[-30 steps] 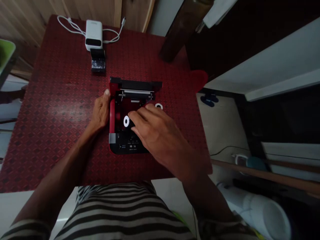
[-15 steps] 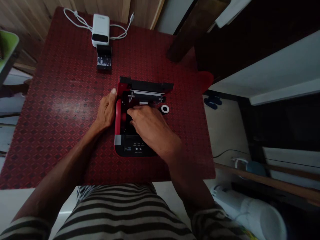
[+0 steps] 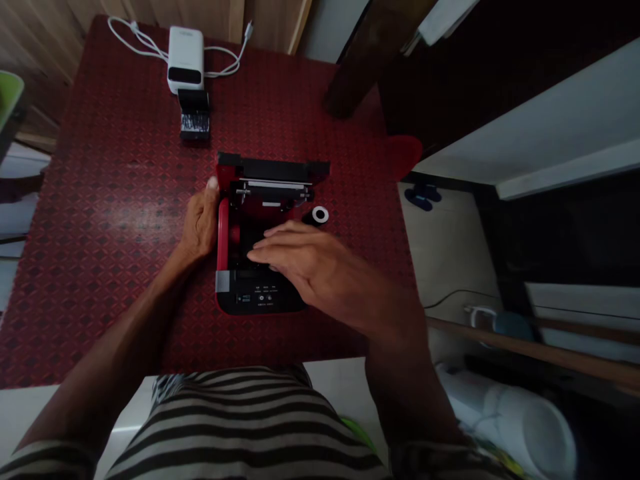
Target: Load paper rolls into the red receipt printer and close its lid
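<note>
i am steadying the lid-up red-and-black plastic printer (image 3: 250, 297) with my left hand (image 3: 200, 223) gripping its side, my right hand (image 3: 320, 273) hovering open and empty over its bay, small white ring spool (image 3: 320, 215) lying outside.

This looks like a room in a home. A tabletop (image 3: 100, 200) covered with a red patterned cloth stands against a wood-plank wall (image 3: 65, 20). A white power bank (image 3: 185, 57) and its cable (image 3: 227, 65) lie on it, and blue sandals (image 3: 423, 195) sit on the pale floor (image 3: 445, 260).
</note>
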Demonstrator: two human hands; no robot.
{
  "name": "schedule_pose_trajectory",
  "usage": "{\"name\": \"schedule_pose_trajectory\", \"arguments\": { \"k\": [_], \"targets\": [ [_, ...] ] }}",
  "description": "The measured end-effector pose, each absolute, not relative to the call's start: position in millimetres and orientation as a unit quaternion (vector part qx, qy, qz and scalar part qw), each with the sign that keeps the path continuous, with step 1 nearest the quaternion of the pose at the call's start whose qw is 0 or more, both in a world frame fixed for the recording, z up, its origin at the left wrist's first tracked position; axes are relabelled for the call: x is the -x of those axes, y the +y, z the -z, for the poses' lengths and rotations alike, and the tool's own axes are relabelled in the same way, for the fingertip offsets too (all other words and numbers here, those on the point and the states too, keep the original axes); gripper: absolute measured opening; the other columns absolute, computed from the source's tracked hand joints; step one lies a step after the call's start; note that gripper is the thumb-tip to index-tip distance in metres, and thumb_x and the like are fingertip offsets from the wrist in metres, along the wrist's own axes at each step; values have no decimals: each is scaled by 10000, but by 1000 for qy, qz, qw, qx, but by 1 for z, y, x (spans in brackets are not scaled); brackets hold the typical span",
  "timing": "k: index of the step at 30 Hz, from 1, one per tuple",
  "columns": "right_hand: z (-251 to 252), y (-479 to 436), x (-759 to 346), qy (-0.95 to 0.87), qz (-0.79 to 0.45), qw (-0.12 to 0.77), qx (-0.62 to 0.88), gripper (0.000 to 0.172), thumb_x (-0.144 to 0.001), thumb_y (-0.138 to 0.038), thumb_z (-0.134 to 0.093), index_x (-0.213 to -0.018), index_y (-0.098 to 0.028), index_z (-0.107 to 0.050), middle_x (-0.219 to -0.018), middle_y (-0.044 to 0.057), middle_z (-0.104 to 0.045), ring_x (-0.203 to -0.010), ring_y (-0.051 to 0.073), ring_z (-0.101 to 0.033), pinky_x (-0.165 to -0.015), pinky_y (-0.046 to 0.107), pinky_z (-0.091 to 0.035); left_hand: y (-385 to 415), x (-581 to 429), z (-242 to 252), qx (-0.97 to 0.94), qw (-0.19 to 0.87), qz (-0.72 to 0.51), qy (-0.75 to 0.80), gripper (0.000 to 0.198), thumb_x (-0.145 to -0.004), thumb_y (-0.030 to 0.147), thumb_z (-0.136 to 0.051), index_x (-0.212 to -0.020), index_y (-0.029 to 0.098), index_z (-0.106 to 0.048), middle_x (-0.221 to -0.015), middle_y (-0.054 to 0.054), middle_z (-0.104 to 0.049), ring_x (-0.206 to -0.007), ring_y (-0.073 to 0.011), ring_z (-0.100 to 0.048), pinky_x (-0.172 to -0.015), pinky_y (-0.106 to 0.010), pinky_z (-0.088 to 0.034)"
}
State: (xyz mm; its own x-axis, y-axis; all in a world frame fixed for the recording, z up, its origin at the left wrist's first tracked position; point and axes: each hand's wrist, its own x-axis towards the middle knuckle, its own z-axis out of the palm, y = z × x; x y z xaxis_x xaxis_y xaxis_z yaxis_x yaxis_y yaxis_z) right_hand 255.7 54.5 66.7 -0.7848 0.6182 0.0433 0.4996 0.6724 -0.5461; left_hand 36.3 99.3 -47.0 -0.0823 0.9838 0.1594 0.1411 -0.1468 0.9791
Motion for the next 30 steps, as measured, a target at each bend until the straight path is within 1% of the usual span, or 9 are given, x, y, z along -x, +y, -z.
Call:
{"name": "schedule_pose_trajectory", "arguments": {
  "k": [4,8,11,14,18,22,25,26,30],
  "targets": [
    [-57,64,-248,-911,-264,73,309,285,-1094,-32,-664,-956,-210,-840,-1054,50,-868,-1011,219,-770,-988,390,-632,98,-36,46,-535,408,-522,524,853,-985,1046,-437,-612,283,-348,-548,15,-293,-534,-167,-263,-509,-392,-205],
    [-55,66,-251,-914,-246,117,300,276,-1117,-53,-619,-953,-204,-782,-981,37,-814,-925,207,-718,-969,389,-603,97,-34,42,-523,423,-519,528,815,-987,1006,-521,-616,291,-395,-557,2,-338,-563,-187,-338,-528,-384,-275],
    [-58,57,-257,-904,-214,193,317,221,-1132,-92,-616,-992,-204,-746,-970,37,-786,-918,208,-705,-908,367,-596,97,-33,34,-517,422,-530,523,725,-1076,898,-501,-706,280,-585,-611,-26,-527,-629,-211,-482,-597,-376,-415],
    [-58,42,-259,-879,-193,266,345,246,-1133,-86,-598,-978,-229,-724,-934,16,-766,-885,194,-698,-865,351,-595,98,-34,21,-496,446,-553,500,686,-1178,774,-390,-922,247,-748,-836,-50,-754,-795,-224,-654,-787,-391,-563],
    [-54,20,-257,-869,-151,297,366,259,-1113,-39,-627,-948,-215,-723,-907,27,-768,-857,192,-690,-833,342,-607,102,-39,-2,-479,463,-583,465,743,-1209,726,-349,-1048,167,-810,-982,-90,-807,-954,-244,-758,-938,-411,-595],
    [-51,0,-256,-860,-118,306,392,225,-1130,-28,-619,-1133,-195,-770,-1003,47,-834,-926,195,-741,-891,344,-657,98,-41,-23,-512,435,-588,451,400,-1129,406,-679,-860,157,-840,-927,-76,-805,-1214,-283,-777,-1149,-423,-537],
    [-50,-13,-256,-863,-78,304,397,257,-1136,-31,-602,-1191,-203,-786,-1071,65,-867,-980,210,-789,-923,366,-690,84,-38,-22,-512,452,-584,438,176,-1034,279,-750,-993,202,-902,-1149,-71,-859,-1453,-307,-689,-1293,-447,-451],
    [-50,-17,-256,-864,-62,298,400,263,-1135,-35,-598,-1186,-207,-790,-1106,75,-878,-1009,220,-800,-929,380,-695,76,-36,-18,-510,456,-579,444,182,-1005,276,-782,-1127,228,-909,-1285,-62,-851,-1518,-314,-645,-1332,-457,-419],
    [-49,-29,-254,-861,6,290,418,255,-1112,-47,-653,-1198,-245,-788,-1363,100,-881,-1235,263,-803,-1015,432,-687,40,-28,6,-483,477,-559,477,715,-879,334,-931,-1555,406,-708,-1681,-24,-661,-1688,-367,-484,-1394,-524,-396]
  ]
}}
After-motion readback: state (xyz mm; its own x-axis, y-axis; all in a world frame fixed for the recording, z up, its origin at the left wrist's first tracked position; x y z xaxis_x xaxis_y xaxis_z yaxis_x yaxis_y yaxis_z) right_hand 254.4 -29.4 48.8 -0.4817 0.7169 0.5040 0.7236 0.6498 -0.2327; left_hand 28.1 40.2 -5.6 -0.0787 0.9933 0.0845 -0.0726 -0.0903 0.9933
